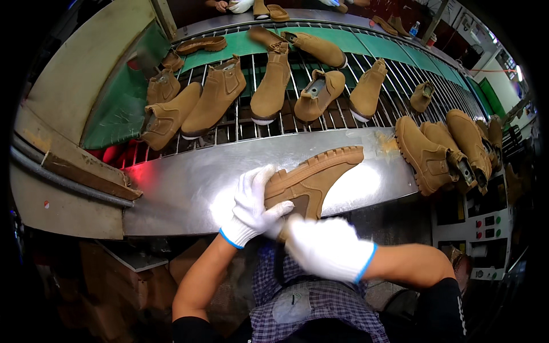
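Observation:
A tan ankle boot [320, 180] with a chunky lugged sole is tilted sole-up over the metal ledge, its toe toward the right. My left hand [251, 200], in a white knit glove with a blue cuff, is closed round the heel end, thumb across the elastic side panel. Beside the boot's upper opening, my gloved right hand [329, 246] is curled like a fist and slightly blurred. What its fingers hold, if anything, is hidden. The boot's opening is partly covered by both hands.
A shiny metal ledge [274, 146] runs before a conveyor of metal rods [234, 123] carrying several tan boots [271, 86] and a loose sole [203, 44]. More boots [423, 154] crowd the ledge's right end, above a control panel [488, 228]. Another person's gloved hand [240, 6] shows across the conveyor.

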{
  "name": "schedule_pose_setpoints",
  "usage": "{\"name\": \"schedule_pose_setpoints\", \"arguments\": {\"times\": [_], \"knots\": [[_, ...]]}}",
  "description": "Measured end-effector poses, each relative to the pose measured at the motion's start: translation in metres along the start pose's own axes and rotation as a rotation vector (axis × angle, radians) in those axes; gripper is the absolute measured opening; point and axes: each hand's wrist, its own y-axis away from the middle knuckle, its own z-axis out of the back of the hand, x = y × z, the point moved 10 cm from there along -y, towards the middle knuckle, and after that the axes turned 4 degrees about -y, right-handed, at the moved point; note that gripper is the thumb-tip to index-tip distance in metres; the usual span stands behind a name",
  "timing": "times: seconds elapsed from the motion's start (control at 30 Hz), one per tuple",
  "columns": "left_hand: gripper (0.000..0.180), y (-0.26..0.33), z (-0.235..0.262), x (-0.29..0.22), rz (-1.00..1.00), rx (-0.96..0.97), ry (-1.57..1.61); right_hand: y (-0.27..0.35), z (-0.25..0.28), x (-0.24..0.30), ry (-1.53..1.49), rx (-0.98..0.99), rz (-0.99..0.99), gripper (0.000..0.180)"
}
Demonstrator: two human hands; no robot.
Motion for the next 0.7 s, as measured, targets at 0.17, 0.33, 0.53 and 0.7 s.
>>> {"name": "schedule_pose_setpoints", "arguments": {"times": [0.17, 0.33, 0.53, 0.7], "knots": [[0.095, 0.001, 0.002, -0.003, -0.027, 0.009, -0.079, -0.004, 0.023, 0.013, -0.207, -0.177, 0.091, 0.038], [0.093, -0.003, 0.006, -0.013, -0.081, -0.028, -0.065, 0.014, 0.017, -0.085, 0.105, -0.092, -0.25, 0.043], [0.078, -0.012, 0.022, -0.032, -0.124, -0.039, -0.132, 0.031, 0.042, -0.09, 0.142, -0.147, -0.272, 0.047], [0.051, -0.007, 0.019, -0.04, -0.167, -0.061, -0.195, 0.042, 0.044, -0.103, 0.118, -0.155, -0.327, 0.049]]}}
